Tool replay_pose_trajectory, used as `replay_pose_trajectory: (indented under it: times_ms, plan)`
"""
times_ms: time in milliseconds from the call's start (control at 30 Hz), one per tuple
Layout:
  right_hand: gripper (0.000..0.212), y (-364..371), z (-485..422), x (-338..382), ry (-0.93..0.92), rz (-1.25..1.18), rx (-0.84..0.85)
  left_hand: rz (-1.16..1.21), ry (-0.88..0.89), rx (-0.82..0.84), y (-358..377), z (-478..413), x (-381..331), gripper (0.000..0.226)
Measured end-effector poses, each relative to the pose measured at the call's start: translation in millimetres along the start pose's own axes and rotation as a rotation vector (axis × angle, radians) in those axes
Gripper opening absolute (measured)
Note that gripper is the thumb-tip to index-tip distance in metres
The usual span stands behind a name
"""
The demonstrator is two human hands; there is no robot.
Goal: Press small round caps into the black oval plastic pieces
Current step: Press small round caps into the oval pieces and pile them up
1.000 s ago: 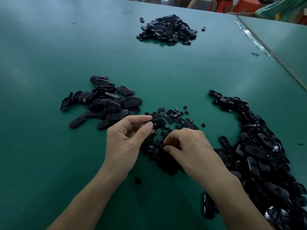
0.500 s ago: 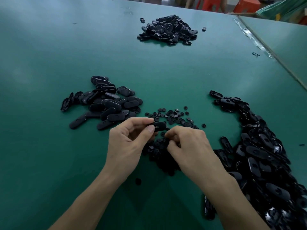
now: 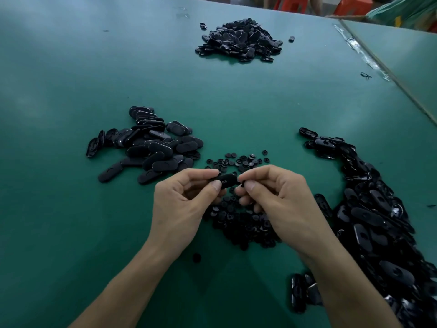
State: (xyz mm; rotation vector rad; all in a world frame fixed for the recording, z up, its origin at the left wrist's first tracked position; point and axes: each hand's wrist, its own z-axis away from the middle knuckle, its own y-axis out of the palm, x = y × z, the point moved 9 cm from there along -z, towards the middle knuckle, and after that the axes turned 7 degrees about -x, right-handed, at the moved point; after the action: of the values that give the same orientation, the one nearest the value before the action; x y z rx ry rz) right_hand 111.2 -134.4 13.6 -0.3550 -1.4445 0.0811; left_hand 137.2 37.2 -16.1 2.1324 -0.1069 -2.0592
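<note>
Above the caps (image 3: 238, 223), the left hand (image 3: 184, 202) pinches an oval (image 3: 226, 180). The right hand (image 3: 281, 202) pinches what seems a cap (image 3: 242, 185) at the oval's end, not yet pressed in. Left of the caps lies a small pile (image 3: 151, 147) I take for finished; right of them, a big heap (image 3: 369, 209) awaits.

Green table (image 3: 94, 72), orange stools (image 3: 352, 5) beyond.

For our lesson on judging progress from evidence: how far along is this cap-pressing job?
Probably done: the smaller pile on the left. In hand: the left hand holds one oval piece, the right hand pinches a small cap beside it, not yet pressed in. Left: the big pile on the right and many loose caps, so much remains.
</note>
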Motion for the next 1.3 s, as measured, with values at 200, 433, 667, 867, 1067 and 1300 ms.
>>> replay_pose_trajectory:
  times_ms: [200, 433, 667, 867, 1067, 1300]
  plan:
    - [0.014, -3.8, -0.8, -2.4, 0.013, -0.122, -0.049, -0.015, 0.004, 0.018, 1.9, 1.0, -1.4, 0.017]
    - [0.012, -4.7, 3.0, 9.5, -0.094, 0.051, -0.109, -0.051, 0.021, 0.029, 3.2, 3.4, -1.6, 0.022]
    - [0.014, 1.2, 7.1, 19.2, -0.158, 0.187, -0.164, -0.053, 0.017, 0.047, 6.6, 3.4, -3.5, 0.024]
    - [0.014, 3.7, 8.8, 23.6, -0.2, 0.282, -0.191, -0.051, 0.022, 0.06, 8.7, 4.1, -5.6, 0.027]
    - [0.014, 8.4, 8.5, 28.6, -0.241, 0.38, -0.15, -0.083, 0.043, 0.093, 10.5, 4.8, -6.0, 0.03]
    - [0.015, 12.0, 9.2, 24.3, -0.2, 0.417, -0.162, -0.172, 0.064, 0.132, 12.1, 4.1, -5.6, 0.033]
